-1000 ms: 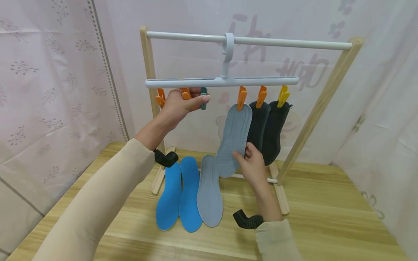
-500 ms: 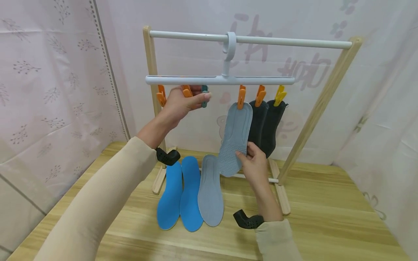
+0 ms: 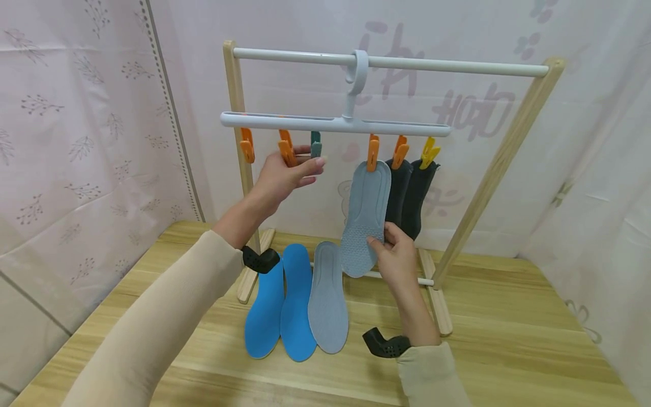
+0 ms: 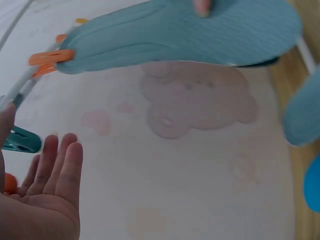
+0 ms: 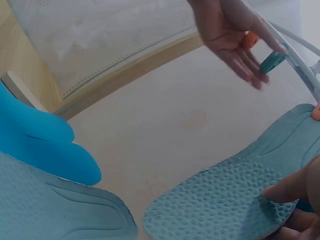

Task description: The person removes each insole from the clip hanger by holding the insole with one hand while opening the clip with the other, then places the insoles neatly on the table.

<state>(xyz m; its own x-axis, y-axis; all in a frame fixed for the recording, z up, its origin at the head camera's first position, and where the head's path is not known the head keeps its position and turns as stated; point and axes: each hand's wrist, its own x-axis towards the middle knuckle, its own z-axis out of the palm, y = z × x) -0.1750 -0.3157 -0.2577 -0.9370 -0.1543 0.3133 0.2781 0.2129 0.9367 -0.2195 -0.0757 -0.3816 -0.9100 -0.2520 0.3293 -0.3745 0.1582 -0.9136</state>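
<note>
My right hand (image 3: 399, 257) pinches the lower, bumpy part of a grey insole (image 3: 367, 195), thumb on its face. The insole's upper end hangs from an orange clip (image 3: 373, 152) on the white hanger (image 3: 325, 123). At the hanger's left half, my left hand (image 3: 280, 176) is right at a green clip (image 3: 316, 146), its fingers extended and spread apart from the thumb in the left wrist view. That green clip (image 4: 22, 141) has nothing in its jaws. An orange clip (image 3: 286, 150) hangs beside the left hand, and another orange clip (image 3: 247, 148) hangs farther left.
Two black insoles (image 3: 418, 198) hang behind on the right, under orange and yellow clips (image 3: 429, 154). On the wooden table (image 3: 498, 339) lie two blue insoles (image 3: 296, 305) and a grey insole (image 3: 328, 299). A wooden rack (image 3: 488, 175) with a white rod bears the hanger.
My left hand has lowered slightly and loosened from the green clip, which now shows more plainly. The hanger has swung a little to the left. My right hand keeps its hold on the insole.
</note>
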